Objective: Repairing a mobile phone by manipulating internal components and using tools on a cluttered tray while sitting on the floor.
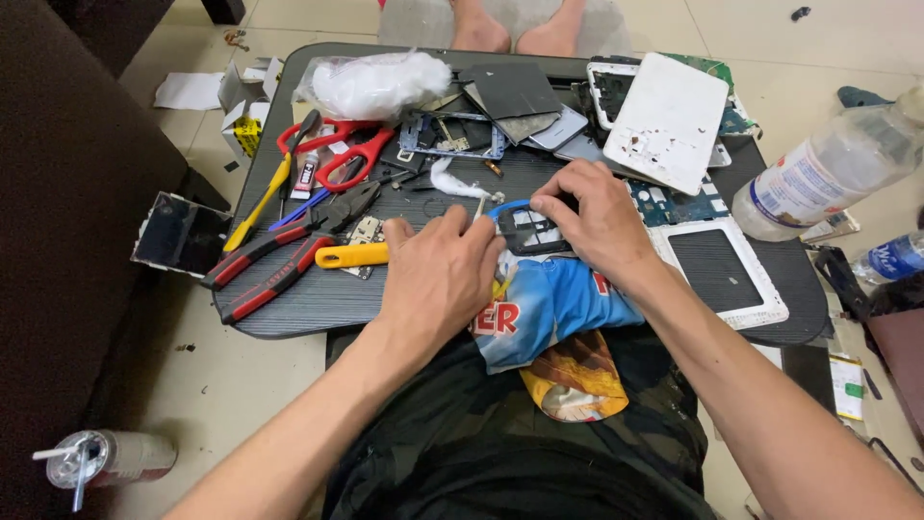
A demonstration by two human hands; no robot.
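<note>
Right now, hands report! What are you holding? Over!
Left hand pinching a thin tool at the small black phone frame with blue rim. Right hand pressing that frame down. Yellow-handled tool close beside left hand.

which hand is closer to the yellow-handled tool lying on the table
Left. The left hand lies right beside the yellow-handled tool, at its handle's end. The right hand is farther off, resting on the dark phone frame.

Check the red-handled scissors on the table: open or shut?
Open. The red-handled scissors lie flat on the dark table with their two handle loops spread apart; the blades are partly hidden among other tools.
</note>
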